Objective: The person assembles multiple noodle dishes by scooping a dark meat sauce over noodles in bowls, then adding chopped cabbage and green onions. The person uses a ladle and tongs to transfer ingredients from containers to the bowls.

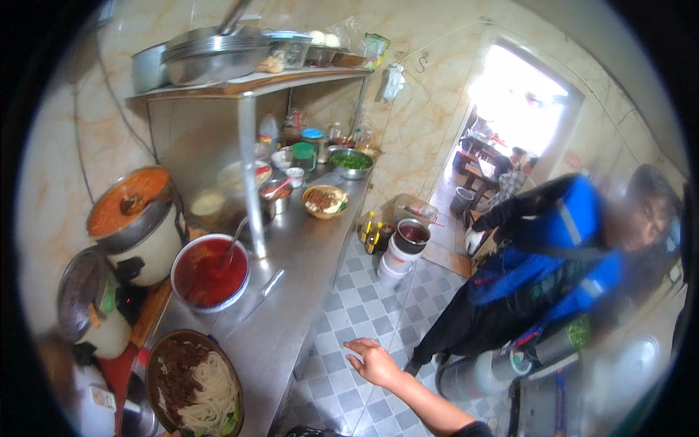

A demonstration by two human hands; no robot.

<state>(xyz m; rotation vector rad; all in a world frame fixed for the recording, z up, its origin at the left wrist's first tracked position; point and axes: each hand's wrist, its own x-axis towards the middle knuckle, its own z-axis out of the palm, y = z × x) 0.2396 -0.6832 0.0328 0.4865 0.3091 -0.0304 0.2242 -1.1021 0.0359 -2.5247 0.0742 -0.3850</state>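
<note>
My right hand (373, 360) hangs in the air over the checkered floor, fingers apart and holding nothing, just right of the steel counter (306, 255). Nearest to it on the counter's near end is a brown bowl of white noodles with dark meat and greens (195, 393). My left hand is not in view. Farther along the counter stand a bowl of red sauce with a ladle (210, 273) and a small bowl of mixed food (325, 200).
A person in a blue and black jacket (542, 262) leans over at the right. White buckets (402, 255) and bottles sit on the floor by the counter. A large pot of orange broth (135, 218) stands at left. A shelf with metal basins (211, 58) is above. A doorway (520, 109) opens at the back.
</note>
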